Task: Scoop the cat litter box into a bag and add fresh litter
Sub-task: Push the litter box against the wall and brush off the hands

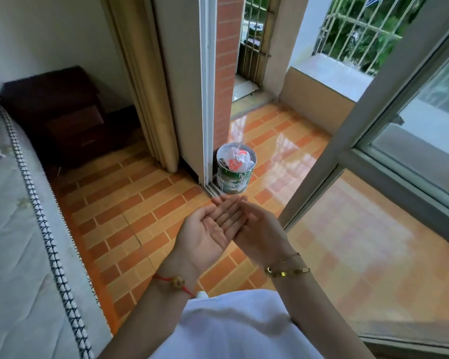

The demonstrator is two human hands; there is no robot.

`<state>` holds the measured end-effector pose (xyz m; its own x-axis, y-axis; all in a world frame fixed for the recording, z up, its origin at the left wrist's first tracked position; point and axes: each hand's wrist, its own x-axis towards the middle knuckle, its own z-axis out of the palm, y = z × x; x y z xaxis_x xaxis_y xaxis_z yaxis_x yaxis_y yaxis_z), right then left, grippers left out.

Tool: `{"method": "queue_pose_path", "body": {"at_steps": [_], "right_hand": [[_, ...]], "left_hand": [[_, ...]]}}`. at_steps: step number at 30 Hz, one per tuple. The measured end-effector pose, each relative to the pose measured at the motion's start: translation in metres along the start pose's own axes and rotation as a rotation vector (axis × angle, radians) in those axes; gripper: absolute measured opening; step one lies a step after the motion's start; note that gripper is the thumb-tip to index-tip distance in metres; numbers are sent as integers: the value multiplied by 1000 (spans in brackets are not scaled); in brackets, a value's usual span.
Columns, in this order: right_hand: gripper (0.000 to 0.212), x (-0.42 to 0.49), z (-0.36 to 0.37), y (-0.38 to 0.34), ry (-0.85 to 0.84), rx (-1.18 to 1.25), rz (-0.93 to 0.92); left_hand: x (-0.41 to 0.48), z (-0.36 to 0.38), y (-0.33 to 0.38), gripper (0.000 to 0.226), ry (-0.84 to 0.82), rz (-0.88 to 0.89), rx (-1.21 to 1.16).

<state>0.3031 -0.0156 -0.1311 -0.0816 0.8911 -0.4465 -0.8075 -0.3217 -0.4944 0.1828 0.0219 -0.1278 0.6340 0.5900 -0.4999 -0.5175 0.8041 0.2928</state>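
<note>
Head view, left hand [208,229] palm up, fingers [231,211] straight and empty, right hand [259,229] touching them, relaxed, holding nothing, just beyond the fingertips a green-and-white tin [233,181] on the tiled floor [140,203], crumpled white-and-orange bag [235,159] stuffed inside.

Left hand [211,230] lies palm-up, fingers straight, touching right hand [261,229], a bag-stuffed bucket [234,177] beyond.

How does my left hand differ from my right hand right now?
The left hand lies palm up; the right hand shows its back. The left wrist wears a red string bracelet with a bead; the right wrist wears gold chain bracelets. Both hands are open, empty, and touching at the fingers.
</note>
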Motion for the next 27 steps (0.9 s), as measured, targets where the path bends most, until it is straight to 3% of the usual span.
{"method": "queue_pose_path", "body": {"at_steps": [14, 27], "right_hand": [[45, 167, 7, -80, 101, 152, 19], [48, 373, -4, -250, 83, 152, 64]], "left_hand": [[156, 22, 111, 48, 62, -83, -13], [376, 104, 223, 45, 132, -8, 0]]}}
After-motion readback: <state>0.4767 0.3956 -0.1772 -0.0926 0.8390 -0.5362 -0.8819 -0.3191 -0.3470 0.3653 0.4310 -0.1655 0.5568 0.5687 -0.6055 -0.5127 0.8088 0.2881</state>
